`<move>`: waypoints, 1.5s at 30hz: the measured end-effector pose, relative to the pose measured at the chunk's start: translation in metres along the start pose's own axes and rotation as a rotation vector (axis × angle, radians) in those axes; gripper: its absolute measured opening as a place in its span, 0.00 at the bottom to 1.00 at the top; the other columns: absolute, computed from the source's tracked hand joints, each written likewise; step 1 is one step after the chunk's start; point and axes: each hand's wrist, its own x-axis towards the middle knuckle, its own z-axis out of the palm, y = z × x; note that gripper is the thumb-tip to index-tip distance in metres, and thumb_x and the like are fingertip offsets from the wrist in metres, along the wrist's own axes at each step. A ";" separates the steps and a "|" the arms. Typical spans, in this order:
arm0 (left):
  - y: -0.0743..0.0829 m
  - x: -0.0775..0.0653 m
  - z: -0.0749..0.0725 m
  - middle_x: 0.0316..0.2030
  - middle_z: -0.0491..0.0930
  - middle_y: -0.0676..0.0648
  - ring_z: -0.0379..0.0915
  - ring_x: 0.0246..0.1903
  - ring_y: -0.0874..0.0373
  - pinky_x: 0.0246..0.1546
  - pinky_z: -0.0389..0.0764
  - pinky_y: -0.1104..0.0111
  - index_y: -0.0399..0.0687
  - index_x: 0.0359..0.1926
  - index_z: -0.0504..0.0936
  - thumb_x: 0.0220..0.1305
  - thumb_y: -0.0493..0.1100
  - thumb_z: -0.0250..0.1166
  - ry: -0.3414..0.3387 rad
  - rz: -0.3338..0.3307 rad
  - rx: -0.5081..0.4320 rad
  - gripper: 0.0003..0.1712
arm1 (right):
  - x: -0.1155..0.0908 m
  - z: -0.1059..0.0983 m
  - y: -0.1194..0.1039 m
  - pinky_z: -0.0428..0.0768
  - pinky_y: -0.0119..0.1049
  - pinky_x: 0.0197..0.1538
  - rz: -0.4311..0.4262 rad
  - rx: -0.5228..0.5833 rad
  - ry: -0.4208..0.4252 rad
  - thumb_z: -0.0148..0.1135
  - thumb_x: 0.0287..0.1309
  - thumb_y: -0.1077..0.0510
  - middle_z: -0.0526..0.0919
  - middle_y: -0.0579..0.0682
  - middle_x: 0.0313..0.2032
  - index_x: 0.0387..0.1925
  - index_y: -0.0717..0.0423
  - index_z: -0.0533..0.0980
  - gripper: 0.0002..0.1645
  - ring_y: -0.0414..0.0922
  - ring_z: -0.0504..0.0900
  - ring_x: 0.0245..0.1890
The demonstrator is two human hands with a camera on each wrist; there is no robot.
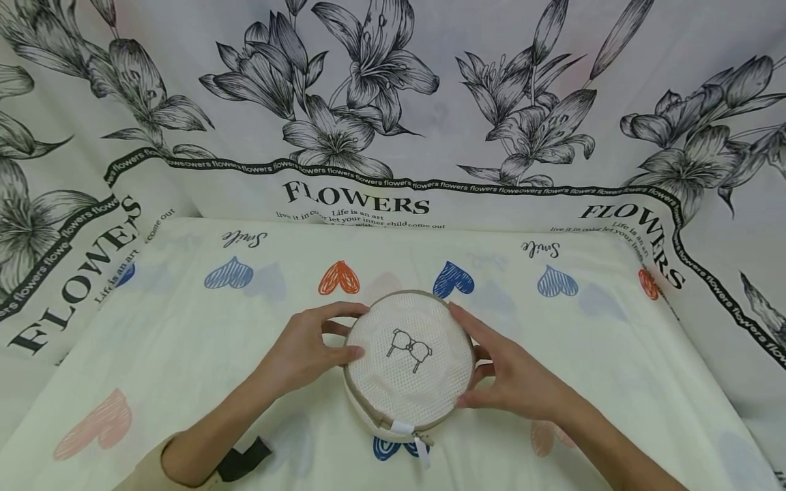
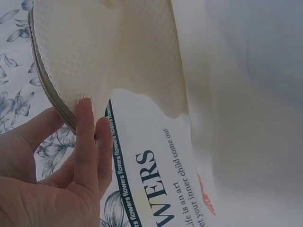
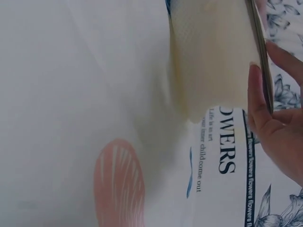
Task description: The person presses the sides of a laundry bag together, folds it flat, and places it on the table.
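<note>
Your L sleeve [image 1: 147, 470], tan, lay nearest the lens at bottom L, w/ a black strap-like piece [image 1: 243, 460] by the forearm. Ahead of it, you had a round white mesh zip pouch [image 1: 408, 399] mid-frame, bow motif [image 1: 409, 349] facing up, on or just over the heart-print cloth [image 1: 184, 361]; base contact wasn't clear. Your L hand [image 1: 301, 351] gripped its L edge, thumb on the near side, fingers farther round; your R hand [image 1: 518, 378] gripped the opp. edge, thumb also toward you. The white zip pull [image 1: 422, 451] hung at the near side, btwn both hands. Lily-print fabric [image 1: 448, 34] filled the background.

Handling, judged by eye: prob. light, w/ soft, springy mesh that could dent under a hard squeeze; not fragile, & the weave looked grippy rather than slick. Contents, if any, couldn't be made out. Best hold: the firmer zipped rim, opp. sides, pads flat.
</note>
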 end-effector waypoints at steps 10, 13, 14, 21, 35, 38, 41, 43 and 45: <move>-0.002 -0.003 0.000 0.57 0.76 0.40 0.85 0.36 0.55 0.35 0.85 0.69 0.52 0.70 0.71 0.46 0.39 0.81 -0.175 0.002 0.020 0.48 | -0.001 0.006 0.004 0.84 0.32 0.45 0.027 -0.179 0.018 0.85 0.34 0.61 0.46 0.46 0.78 0.80 0.39 0.41 0.79 0.43 0.79 0.44; -0.003 -0.003 0.000 0.67 0.67 0.40 0.81 0.48 0.51 0.40 0.84 0.71 0.45 0.74 0.63 0.43 0.37 0.83 -0.248 0.078 0.037 0.57 | -0.001 0.006 0.006 0.84 0.31 0.44 0.030 -0.184 0.023 0.85 0.34 0.60 0.47 0.47 0.78 0.80 0.39 0.41 0.79 0.43 0.79 0.42; -0.004 -0.003 0.000 0.69 0.64 0.41 0.79 0.51 0.49 0.42 0.84 0.72 0.43 0.74 0.61 0.42 0.37 0.83 -0.266 0.106 0.052 0.59 | -0.001 0.007 0.006 0.84 0.31 0.44 0.029 -0.183 0.025 0.86 0.34 0.60 0.47 0.48 0.77 0.80 0.39 0.42 0.79 0.43 0.79 0.41; -0.006 -0.003 0.000 0.72 0.58 0.41 0.74 0.57 0.47 0.45 0.82 0.74 0.39 0.75 0.57 0.40 0.38 0.84 -0.281 0.182 0.132 0.64 | -0.002 0.009 0.009 0.84 0.31 0.40 0.015 -0.183 0.040 0.86 0.34 0.59 0.53 0.48 0.75 0.79 0.41 0.44 0.78 0.41 0.80 0.37; -0.011 -0.006 0.003 0.68 0.64 0.43 0.76 0.54 0.46 0.44 0.83 0.72 0.41 0.73 0.62 0.40 0.37 0.84 -0.218 0.136 0.127 0.59 | -0.002 0.019 0.019 0.83 0.31 0.47 0.006 -0.268 0.127 0.87 0.31 0.47 0.55 0.46 0.74 0.79 0.47 0.46 0.78 0.43 0.76 0.54; -0.013 -0.006 0.003 0.69 0.62 0.43 0.75 0.56 0.47 0.46 0.82 0.74 0.38 0.73 0.62 0.41 0.38 0.84 -0.229 0.158 0.146 0.59 | -0.002 0.023 0.019 0.83 0.31 0.48 0.038 -0.275 0.135 0.86 0.30 0.45 0.54 0.47 0.74 0.79 0.49 0.46 0.79 0.44 0.76 0.56; -0.015 -0.005 0.004 0.70 0.61 0.43 0.73 0.59 0.47 0.47 0.82 0.72 0.36 0.73 0.61 0.41 0.40 0.84 -0.234 0.173 0.184 0.60 | -0.001 0.025 0.019 0.82 0.31 0.49 0.068 -0.281 0.139 0.86 0.29 0.44 0.54 0.49 0.74 0.79 0.52 0.45 0.80 0.45 0.75 0.58; -0.016 -0.005 0.005 0.71 0.60 0.43 0.73 0.60 0.46 0.48 0.82 0.70 0.37 0.74 0.60 0.42 0.41 0.84 -0.234 0.169 0.204 0.60 | 0.000 0.026 0.019 0.82 0.31 0.50 0.075 -0.283 0.140 0.86 0.29 0.44 0.54 0.50 0.74 0.79 0.54 0.45 0.80 0.46 0.75 0.58; -0.018 -0.005 0.006 0.71 0.59 0.43 0.72 0.61 0.45 0.49 0.82 0.68 0.37 0.74 0.60 0.42 0.41 0.84 -0.237 0.154 0.209 0.60 | 0.000 0.027 0.020 0.82 0.31 0.51 0.076 -0.276 0.136 0.86 0.30 0.44 0.54 0.50 0.74 0.79 0.53 0.45 0.80 0.47 0.74 0.60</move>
